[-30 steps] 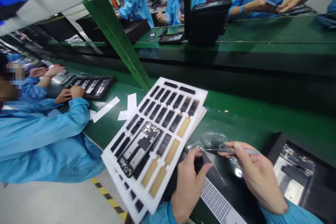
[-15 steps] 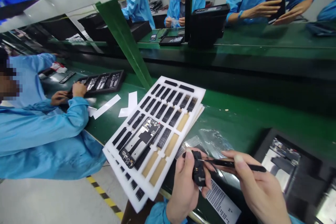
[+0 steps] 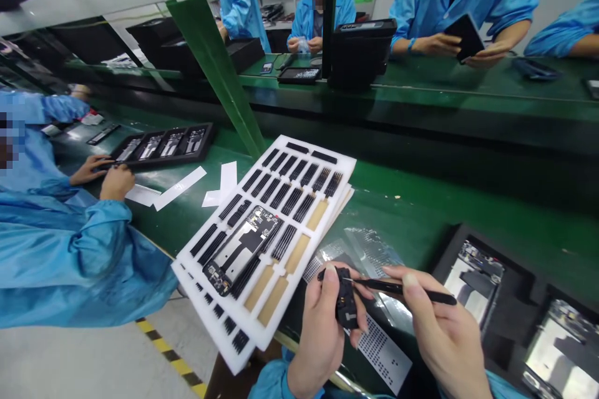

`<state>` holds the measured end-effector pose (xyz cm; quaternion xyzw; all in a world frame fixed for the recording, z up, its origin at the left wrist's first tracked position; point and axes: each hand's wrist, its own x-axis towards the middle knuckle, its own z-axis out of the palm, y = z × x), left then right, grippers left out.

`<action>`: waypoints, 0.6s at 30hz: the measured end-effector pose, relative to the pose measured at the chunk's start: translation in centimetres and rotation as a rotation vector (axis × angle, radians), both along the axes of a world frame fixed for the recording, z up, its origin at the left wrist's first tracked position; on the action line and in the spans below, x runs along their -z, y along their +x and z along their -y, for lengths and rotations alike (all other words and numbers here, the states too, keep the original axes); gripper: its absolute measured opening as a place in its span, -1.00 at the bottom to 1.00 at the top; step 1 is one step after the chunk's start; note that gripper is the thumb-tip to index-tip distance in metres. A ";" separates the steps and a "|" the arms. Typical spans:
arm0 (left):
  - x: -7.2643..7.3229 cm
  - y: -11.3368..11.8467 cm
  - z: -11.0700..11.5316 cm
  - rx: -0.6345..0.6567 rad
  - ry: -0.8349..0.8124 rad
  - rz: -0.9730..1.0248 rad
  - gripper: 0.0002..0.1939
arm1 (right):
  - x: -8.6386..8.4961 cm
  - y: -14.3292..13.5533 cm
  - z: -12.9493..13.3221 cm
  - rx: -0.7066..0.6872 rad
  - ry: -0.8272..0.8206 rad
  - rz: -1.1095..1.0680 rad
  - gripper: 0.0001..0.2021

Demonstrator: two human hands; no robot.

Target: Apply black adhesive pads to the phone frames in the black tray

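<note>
My left hand (image 3: 322, 330) holds a small black component (image 3: 347, 308) between thumb and fingers. In my right hand (image 3: 442, 330) is a pair of black tweezers (image 3: 407, 290), its tip touching or very near the top part of the component. Beneath my hands lies a sheet with rows of small black dots (image 3: 386, 355). Clear dotted film (image 3: 369, 249) rests just behind them. To the left, an opened phone (image 3: 242, 249) lies on a white foam tray (image 3: 276, 336) filled with rows of black strips.
A black tray (image 3: 510, 318) with opened phones stands at the right. White paper strips (image 3: 180, 188) lie left of the foam tray. A person's hand (image 3: 116, 182) works near another phone tray (image 3: 206, 137). A green post (image 3: 215, 68) rises behind; people sit across the bench.
The whole view has shifted, so the bench things appear further left. My hands keep nearly the same hold. The person across has tilted the dark device, and the left neighbour's hands have moved.
</note>
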<state>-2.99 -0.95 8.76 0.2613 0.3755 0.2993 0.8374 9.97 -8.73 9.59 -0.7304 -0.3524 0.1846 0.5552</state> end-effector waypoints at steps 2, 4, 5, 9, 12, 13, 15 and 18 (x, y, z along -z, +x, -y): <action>-0.3 0.0 0.0 0.001 -0.007 -0.002 -0.50 | 0.2 -0.1 0.1 -0.001 -0.025 0.021 -0.65; -0.6 0.1 -0.1 -0.001 -0.012 0.009 -0.51 | 0.6 -0.2 0.3 0.000 -0.034 0.055 -0.66; -0.7 0.1 -0.2 -0.005 -0.010 0.016 -0.53 | 0.8 -0.3 0.4 -0.002 -0.024 0.071 -0.67; -0.5 0.1 -0.1 -0.030 -0.024 0.046 -0.65 | 1.6 -0.4 0.8 -0.010 0.030 0.135 -0.73; 0.2 0.3 0.1 -0.067 -0.071 0.052 -0.69 | 1.8 -0.4 0.9 -0.044 -0.004 0.150 -0.73; 0.4 0.4 0.2 -0.083 -0.088 0.046 -0.69 | 1.8 -0.3 0.9 -0.065 -0.013 0.155 -0.73; 0.9 0.5 0.3 -0.121 -0.118 0.038 -0.67 | 2.1 -0.2 0.8 -0.095 -0.021 0.166 -0.74; 1.2 0.8 0.3 -0.174 -0.145 0.038 -0.65 | 2.5 0.0 0.5 -0.106 -0.048 0.169 -0.72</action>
